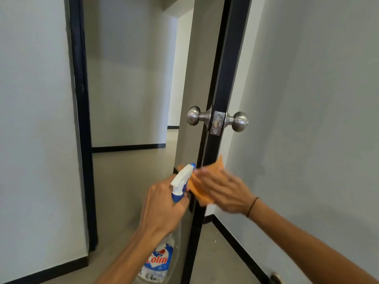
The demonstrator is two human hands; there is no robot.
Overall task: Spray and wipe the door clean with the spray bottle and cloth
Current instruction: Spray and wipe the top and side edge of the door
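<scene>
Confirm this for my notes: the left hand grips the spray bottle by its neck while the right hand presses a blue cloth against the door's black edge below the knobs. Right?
Not quite: the cloth is orange, not blue, as the head view shows. The rest stands: the left hand has its grip on the neck of the spray bottle, and the right hand presses the cloth against the door's black edge below the knobs.

At the left of the frame I see a pale grey wall (32, 119) edged by a black door frame (82, 119). Through the opening, mid-frame, lies a corridor with a lighter wall (127, 89) and a black skirting strip (127, 148) along its foot. The floor (127, 191) is dull grey-beige. Another grey wall (307, 99) fills the right side, with black skirting (235, 238) running toward the lower right.
</scene>
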